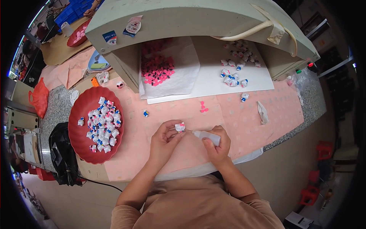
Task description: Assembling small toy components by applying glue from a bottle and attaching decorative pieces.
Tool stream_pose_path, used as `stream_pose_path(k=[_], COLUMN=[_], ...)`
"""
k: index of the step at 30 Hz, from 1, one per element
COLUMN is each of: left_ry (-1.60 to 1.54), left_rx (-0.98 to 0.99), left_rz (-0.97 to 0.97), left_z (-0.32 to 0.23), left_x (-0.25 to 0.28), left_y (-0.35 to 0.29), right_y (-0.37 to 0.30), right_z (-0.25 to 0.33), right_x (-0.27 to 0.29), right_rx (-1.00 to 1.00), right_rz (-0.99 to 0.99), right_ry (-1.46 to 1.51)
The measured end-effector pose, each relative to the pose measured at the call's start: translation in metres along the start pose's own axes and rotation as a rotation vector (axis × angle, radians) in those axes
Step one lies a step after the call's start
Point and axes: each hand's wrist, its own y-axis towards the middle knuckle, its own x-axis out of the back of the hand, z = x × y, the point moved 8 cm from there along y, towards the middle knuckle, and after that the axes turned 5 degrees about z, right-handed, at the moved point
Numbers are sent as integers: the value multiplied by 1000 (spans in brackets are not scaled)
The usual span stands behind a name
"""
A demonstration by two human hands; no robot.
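Forearms (239, 178) angled inward, left hand (165, 134) pinching small figurine (180, 127), right hand (220, 145) gripping bottle (209, 137) pointed leftward.

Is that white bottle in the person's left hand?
No: the right hand holds the white bottle, while the left hand holds a small white figurine.

Red plastic stools (325, 150) stood on the dull beige floor (282, 164) at right; a pale grey-green boxy booth (183, 21) rose above the speckled grey tabletop (314, 103); a white strip light (37, 16) glowed upper left.

Left fingers (166, 126), right fingers (224, 135) bent
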Motion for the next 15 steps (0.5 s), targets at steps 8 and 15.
stream_pose_path(k=[8,15], left_ry=[-27,-24], left_rx=[22,6], left_rz=[1,-19], left_z=[3,4], left_x=[0,0], left_y=[-1,-1], right_y=[-1,-4], right_z=[-2,-7], right_x=[2,6], right_rx=[-40,-71], right_rz=[-16,-14], right_ry=[5,9])
